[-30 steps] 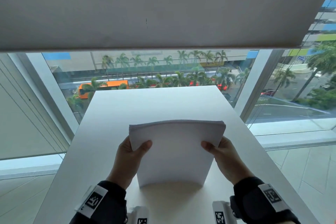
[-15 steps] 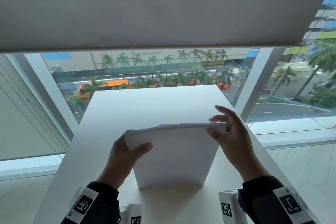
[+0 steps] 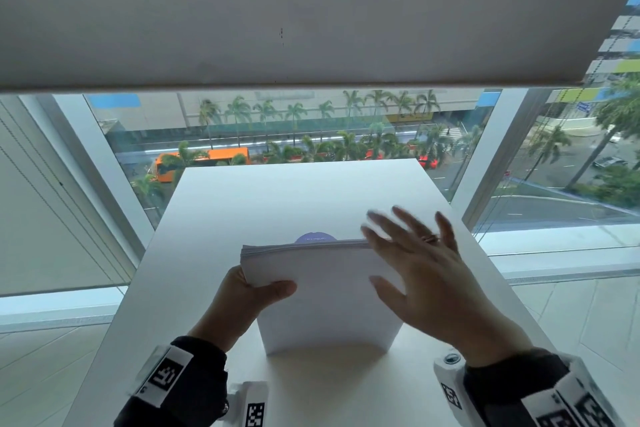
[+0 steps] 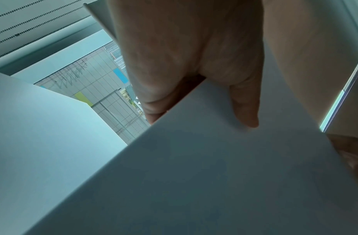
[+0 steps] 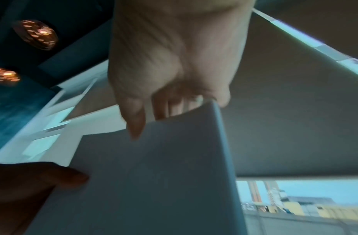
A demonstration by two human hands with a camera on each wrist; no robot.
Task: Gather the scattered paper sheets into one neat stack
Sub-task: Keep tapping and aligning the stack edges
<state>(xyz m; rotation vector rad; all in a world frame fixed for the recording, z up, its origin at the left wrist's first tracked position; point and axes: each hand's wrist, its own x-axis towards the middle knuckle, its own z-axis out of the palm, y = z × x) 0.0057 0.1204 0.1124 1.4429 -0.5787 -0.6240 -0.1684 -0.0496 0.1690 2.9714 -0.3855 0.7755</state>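
Note:
A thick stack of white paper sheets [image 3: 322,291] stands on its lower edge on the white table [image 3: 277,198], leaning toward me. My left hand [image 3: 258,291] grips the stack's upper left corner, thumb on the near face [image 4: 244,111] and fingers behind. My right hand [image 3: 412,260] hovers with fingers spread and straight over the stack's top right edge; in the right wrist view its fingertips [image 5: 174,105] reach over the top edge of the stack [image 5: 154,174]. Whether they touch the paper is blurred. A purple round mark [image 3: 316,238] shows just behind the stack's top edge.
The table is narrow and runs away from me to a window wall [image 3: 554,166]; its left and right edges drop to a tiled floor [image 3: 588,315]. A lowered grey blind [image 3: 311,10] fills the upper view.
My right hand let go of the stack's right side, rose and spread its fingers over the top right edge. The left hand keeps its grip; the stack stays upright.

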